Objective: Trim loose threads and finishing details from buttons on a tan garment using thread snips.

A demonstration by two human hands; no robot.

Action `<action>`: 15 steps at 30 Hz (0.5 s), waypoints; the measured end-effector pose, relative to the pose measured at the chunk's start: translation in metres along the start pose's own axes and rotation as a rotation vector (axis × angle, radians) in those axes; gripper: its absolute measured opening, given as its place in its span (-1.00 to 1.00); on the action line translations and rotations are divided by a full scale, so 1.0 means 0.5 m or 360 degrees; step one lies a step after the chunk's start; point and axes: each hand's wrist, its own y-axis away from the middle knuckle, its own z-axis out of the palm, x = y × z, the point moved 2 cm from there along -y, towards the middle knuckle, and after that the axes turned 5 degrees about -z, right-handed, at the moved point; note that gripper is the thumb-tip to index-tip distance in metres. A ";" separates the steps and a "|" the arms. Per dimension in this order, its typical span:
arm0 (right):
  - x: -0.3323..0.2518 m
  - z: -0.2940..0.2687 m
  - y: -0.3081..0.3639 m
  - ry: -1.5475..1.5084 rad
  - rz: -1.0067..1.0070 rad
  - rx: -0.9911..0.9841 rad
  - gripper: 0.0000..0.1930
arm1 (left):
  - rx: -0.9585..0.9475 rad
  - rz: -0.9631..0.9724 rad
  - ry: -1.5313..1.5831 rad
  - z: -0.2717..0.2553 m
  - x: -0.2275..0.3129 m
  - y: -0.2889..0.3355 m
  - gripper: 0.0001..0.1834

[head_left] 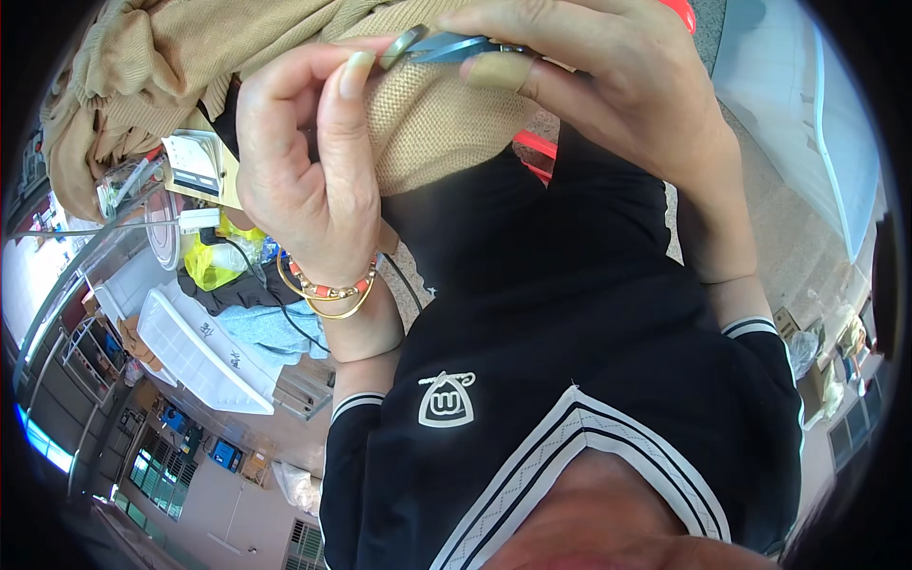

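My left hand (318, 142) is closed in a pinch near the top, thumb and forefinger at a small shiny olive-grey disc that looks like a button (403, 47). My right hand (594, 62) grips small blue-grey scissors (458, 47), their blades pointing left, right by the disc. A tan cover (500, 70) wraps the right thumb. Below and behind both hands lies a beige knitted garment (442, 123), spread over my lap. Whether thread runs between disc and knit is too small to tell.
More beige knitwear (190, 62) is heaped at the far left. Beside it are papers (197, 163), a white power plug (198, 220) with cable, and a yellow bag (211, 261). A white plastic basket (199, 351) stands at left. Clear plastic bin (788, 104) at right.
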 end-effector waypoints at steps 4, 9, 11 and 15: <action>-0.002 0.000 -0.006 0.0050 0.0041 -0.0024 -0.66 | -0.0023 -0.0005 -0.0034 -0.001 0.000 -0.001 -0.91; 0.085 0.075 0.011 0.0537 -0.0938 0.0761 -0.72 | -0.0007 -0.0063 0.0011 0.003 0.001 0.000 -0.91; 0.007 0.027 -0.011 0.0356 -0.0492 0.0389 -0.73 | -0.0001 -0.0059 -0.0020 -0.009 -0.003 0.006 -0.91; -0.015 -0.004 -0.016 0.0123 0.0005 0.0056 -0.76 | -0.0018 -0.0048 0.0000 -0.001 0.000 -0.002 -0.90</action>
